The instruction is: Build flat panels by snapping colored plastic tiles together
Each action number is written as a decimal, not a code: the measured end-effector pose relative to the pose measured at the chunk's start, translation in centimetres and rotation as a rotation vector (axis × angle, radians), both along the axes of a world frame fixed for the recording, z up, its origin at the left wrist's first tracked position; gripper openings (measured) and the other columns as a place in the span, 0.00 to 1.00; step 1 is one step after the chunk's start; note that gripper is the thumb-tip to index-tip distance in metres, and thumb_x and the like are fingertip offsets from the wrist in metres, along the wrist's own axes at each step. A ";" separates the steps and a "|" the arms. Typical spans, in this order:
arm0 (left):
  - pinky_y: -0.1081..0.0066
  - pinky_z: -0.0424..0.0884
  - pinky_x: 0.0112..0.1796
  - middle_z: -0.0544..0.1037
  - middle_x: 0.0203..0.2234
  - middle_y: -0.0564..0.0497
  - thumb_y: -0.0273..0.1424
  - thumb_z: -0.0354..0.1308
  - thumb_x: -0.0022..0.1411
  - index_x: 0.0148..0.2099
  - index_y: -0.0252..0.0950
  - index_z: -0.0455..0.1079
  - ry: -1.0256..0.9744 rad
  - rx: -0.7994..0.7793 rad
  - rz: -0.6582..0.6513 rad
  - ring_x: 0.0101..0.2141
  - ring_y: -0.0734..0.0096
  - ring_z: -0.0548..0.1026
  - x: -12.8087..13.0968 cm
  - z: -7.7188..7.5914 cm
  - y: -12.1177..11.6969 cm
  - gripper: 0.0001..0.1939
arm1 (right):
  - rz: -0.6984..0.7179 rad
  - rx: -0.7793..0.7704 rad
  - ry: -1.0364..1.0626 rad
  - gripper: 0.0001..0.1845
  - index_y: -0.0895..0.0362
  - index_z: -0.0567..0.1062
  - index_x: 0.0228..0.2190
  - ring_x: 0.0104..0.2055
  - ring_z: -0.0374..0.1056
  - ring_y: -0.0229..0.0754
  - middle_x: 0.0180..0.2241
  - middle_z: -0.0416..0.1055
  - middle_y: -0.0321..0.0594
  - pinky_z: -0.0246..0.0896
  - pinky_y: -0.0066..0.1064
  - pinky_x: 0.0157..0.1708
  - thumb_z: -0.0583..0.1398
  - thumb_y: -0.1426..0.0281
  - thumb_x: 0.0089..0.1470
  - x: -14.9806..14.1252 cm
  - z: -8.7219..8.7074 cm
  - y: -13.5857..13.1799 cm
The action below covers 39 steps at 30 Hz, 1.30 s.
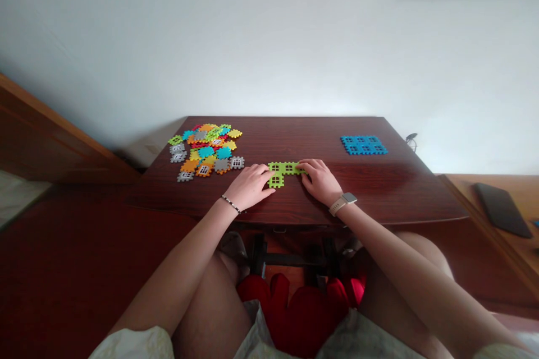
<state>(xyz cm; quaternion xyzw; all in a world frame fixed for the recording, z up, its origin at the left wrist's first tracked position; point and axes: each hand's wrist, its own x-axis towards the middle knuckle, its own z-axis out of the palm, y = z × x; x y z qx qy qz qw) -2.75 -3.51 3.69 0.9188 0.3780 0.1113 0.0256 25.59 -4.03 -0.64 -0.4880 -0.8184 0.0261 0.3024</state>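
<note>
Your left fingertips (268, 173) are lying close together, slightly curled, on the left end of the green interlocking plastic tiles (283, 168), and your right fingertips (301, 168) are pressing in the same way on the right end. Neither set is clearly pinching, and you cannot tell from this view whether any finger is catching the notched edges. The tiles are forming an L, with three in a row and a fourth joined below the left end. They are likely light and stiff, but the joints could pop apart, so the notched edges beside a joint look like the safest place to take hold.

Your left hand (250, 186) and right hand (320, 182) are flanking the green tiles, with a beaded bracelet (231, 204) circling your left wrist and a smartwatch (343, 202) on your right. To the left of the green tiles, a pile of multicoloured tiles (206, 148) is lying heaped. To their right, a square of blue tiles (364, 145) is sitting farther off. Beneath them, a polished dark wood desk (320, 140) is supporting everything.
</note>
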 end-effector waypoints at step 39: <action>0.44 0.69 0.66 0.75 0.64 0.39 0.37 0.65 0.72 0.61 0.39 0.79 -0.084 -0.020 -0.041 0.66 0.46 0.71 1.3 -1.2 0.7 0.18 | 0.000 -0.003 -0.003 0.17 0.54 0.79 0.53 0.61 0.69 0.57 0.56 0.77 0.51 0.68 0.54 0.63 0.56 0.75 0.69 -0.1 -0.1 0.0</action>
